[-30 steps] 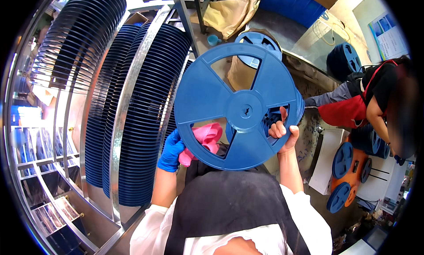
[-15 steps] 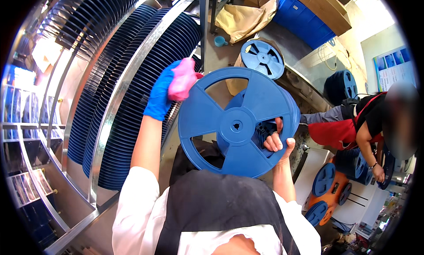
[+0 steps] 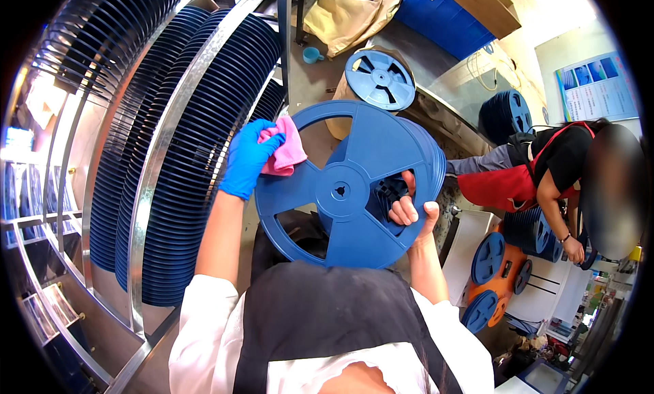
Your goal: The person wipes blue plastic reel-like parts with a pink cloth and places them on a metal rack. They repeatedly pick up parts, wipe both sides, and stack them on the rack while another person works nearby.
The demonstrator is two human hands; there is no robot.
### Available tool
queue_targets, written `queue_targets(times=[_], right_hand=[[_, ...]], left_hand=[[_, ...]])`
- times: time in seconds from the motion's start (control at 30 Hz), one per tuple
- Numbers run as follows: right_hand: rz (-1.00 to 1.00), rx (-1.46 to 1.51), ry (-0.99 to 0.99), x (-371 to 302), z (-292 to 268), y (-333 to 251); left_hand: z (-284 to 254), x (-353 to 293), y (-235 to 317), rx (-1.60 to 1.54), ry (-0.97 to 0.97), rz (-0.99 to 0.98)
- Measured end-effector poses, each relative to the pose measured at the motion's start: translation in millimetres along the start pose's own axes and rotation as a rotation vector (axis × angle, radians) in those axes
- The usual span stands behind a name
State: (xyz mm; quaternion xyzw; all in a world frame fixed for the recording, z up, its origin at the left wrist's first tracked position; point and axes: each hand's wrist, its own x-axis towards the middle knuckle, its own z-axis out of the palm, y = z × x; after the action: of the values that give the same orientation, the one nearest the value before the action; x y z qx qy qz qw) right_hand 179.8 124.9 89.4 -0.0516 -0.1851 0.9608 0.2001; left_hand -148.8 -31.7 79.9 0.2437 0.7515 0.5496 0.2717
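Observation:
A large blue plastic reel [image 3: 364, 152] with wide cut-out windows faces up in front of my chest, and more blue reels [image 3: 426, 145] lie stacked beneath it. My right hand [image 3: 412, 210], bare, grips its right rim, the fingers through a window and the thumb on the outer edge. In a blue glove, my left hand [image 3: 248, 155] pinches a pink cloth [image 3: 287, 148], which lies against the reel's upper left rim. Behind the reel, the lower part of the stack is hidden.
A metal rack [image 3: 153, 162] packed with dark blue reels stands at the left. Beyond my reel, a carton holds a light blue reel [image 3: 379, 79]. At the right a co-worker in a red apron [image 3: 501, 186] handles a dark reel near an orange machine [image 3: 501, 278]. A blue crate [image 3: 443, 19] sits far back.
The cloth has come down onto the reel's upper left rim with my gloved left hand. The whole view has shifted slightly, and my right hand keeps its hold on the reel.

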Motion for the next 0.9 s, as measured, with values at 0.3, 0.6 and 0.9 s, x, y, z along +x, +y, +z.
queue_targets(times=[0.3, 0.6, 0.9], right_hand=[[0.013, -0.016, -0.003, 1.5, 7.3, -1.2], [-0.074, -0.030, 0.047, -10.9, 7.7, 3.6], [-0.078, -0.032, 0.057, -4.0, 14.5, 1.6]], left_hand=[[-21.1, -13.6, 1.9, -0.099, -0.016, -0.035], [-16.6, -133.8, -26.7, -0.518, 0.143, -0.333], [-62.4, -162.8, -121.8, -0.637, 0.095, -0.363]])
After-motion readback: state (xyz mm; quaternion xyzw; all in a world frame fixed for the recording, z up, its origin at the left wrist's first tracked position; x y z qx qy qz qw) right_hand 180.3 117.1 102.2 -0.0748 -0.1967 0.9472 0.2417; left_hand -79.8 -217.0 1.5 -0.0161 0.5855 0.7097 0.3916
